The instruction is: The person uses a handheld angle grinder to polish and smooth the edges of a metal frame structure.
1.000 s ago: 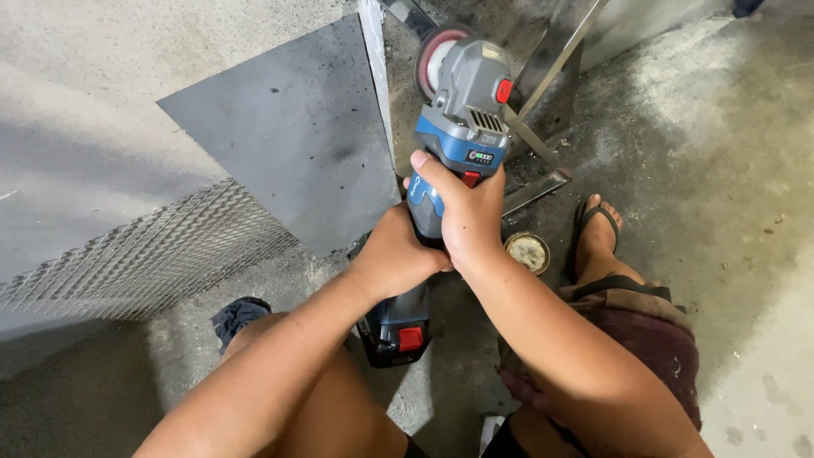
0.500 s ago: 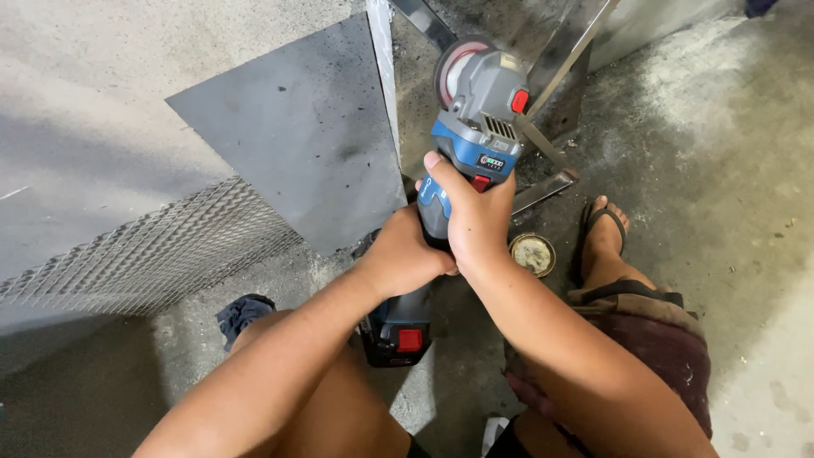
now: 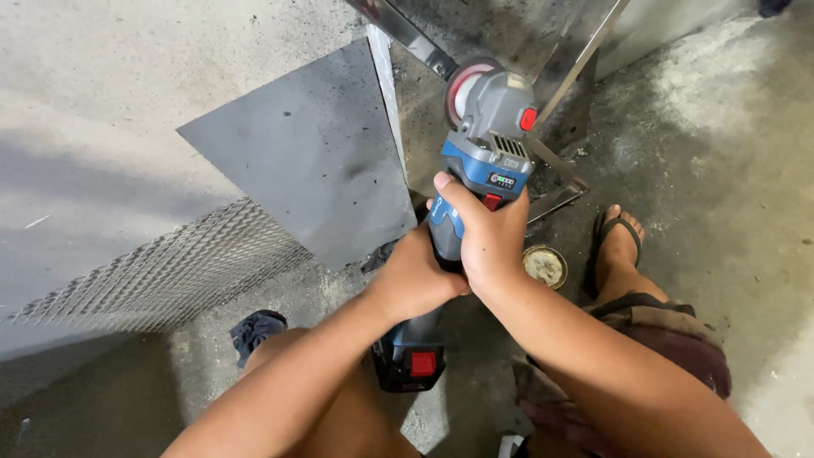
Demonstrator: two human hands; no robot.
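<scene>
Both hands grip a cordless angle grinder (image 3: 475, 187) with a blue and grey body. The right hand (image 3: 487, 233) wraps the body just behind the grey gear head, fingers (image 3: 449, 199) closed around it, thumb on the left side. The left hand (image 3: 415, 276) clamps the handle directly behind the right hand, touching it, fingers closed under the body and hidden from view. The battery pack (image 3: 409, 360), black with a red button, sits behind the left hand, between the person's knees.

Ahead of the fingers, the grinding disc (image 3: 462, 85) stands on edge beside a shiny metal strip (image 3: 407, 38); contact cannot be determined. Left of the fingers, a flat grey metal sheet (image 3: 297, 153) lies on the concrete floor (image 3: 721, 170), with expanded metal mesh (image 3: 170, 271) beside it. Just right of the right hand lies a small round disc (image 3: 544, 265), near a foot in a sandal (image 3: 617, 246).
</scene>
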